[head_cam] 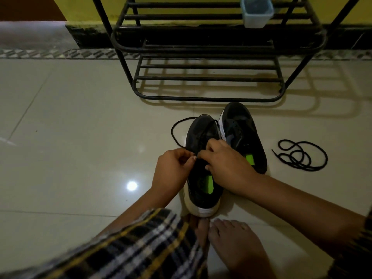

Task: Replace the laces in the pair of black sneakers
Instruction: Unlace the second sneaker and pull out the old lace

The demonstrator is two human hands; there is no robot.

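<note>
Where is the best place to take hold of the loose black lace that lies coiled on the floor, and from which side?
Probably at the straight end of the coiled lace, on its left side nearest the far sneaker. That tip sticks out free of the loops, so a pinch from above should lift it without tangling. Both the left hand and the right hand are at the near sneaker.

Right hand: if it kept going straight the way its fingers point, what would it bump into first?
Probably the left hand: the right hand points leftward over the near sneaker, fingertips nearly meeting at the lace.
</note>
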